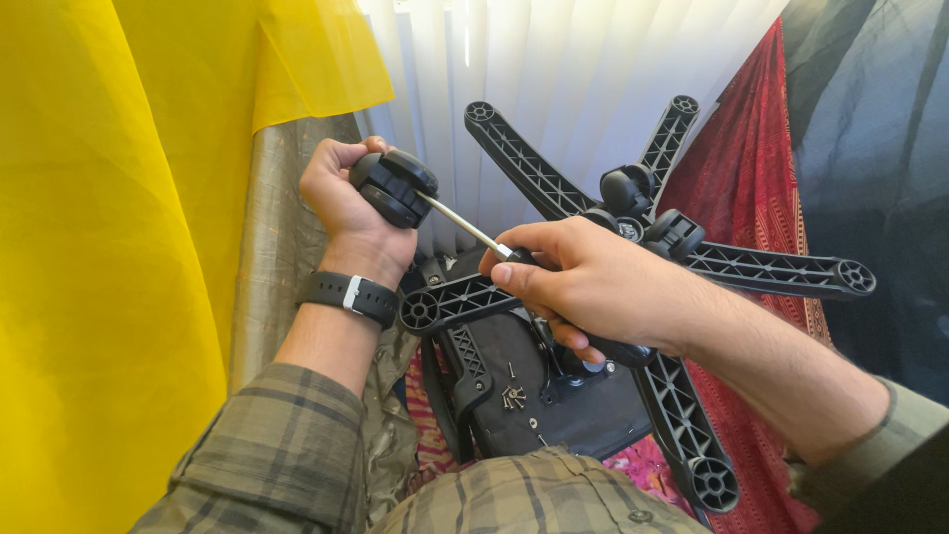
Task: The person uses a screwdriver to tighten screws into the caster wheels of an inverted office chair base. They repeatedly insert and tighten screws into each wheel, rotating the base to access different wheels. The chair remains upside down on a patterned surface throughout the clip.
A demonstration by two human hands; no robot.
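My left hand (pixel 341 193) grips a black chair caster wheel (pixel 392 185) up near the yellow cloth. My right hand (pixel 583 282) holds a screwdriver (pixel 465 226) whose metal shaft points into the caster. Below and behind my hands lies an upturned black office chair base (pixel 761 269) with several ribbed spokes. A second caster (pixel 630 190) sits by the hub. A black watch (pixel 351 295) is on my left wrist.
Several loose screws (pixel 513 398) lie on the black underside of the chair seat (pixel 573 415). Yellow fabric (pixel 109 247) hangs at the left, white vertical blinds (pixel 554 69) are ahead, and red patterned cloth (pixel 751 178) and dark fabric (pixel 880 148) fill the right.
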